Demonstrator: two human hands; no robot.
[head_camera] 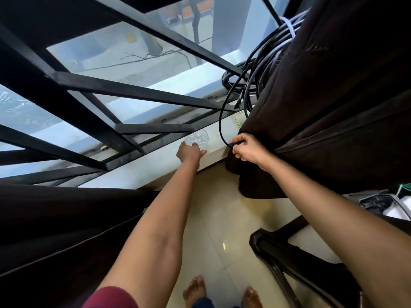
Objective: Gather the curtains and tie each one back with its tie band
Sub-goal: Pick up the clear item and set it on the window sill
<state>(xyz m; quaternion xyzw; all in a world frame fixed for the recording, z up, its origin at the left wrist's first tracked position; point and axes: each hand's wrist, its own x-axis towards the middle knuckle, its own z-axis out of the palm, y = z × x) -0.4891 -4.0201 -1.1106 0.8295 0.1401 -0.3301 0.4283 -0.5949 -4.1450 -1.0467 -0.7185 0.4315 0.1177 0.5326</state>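
Note:
A dark brown curtain hangs at the right of the window, its lower part bunched beside the white sill. My right hand is closed on a thin black cable right at the curtain's edge. My left hand rests on the sill, its fingers on a clear glass bowl. A second dark curtain fills the lower left. I cannot pick out a tie band.
A coil of black cables sits on the sill's right end against the window grille. A dark chair stands at lower right on the cream tiled floor. My bare feet are at the bottom.

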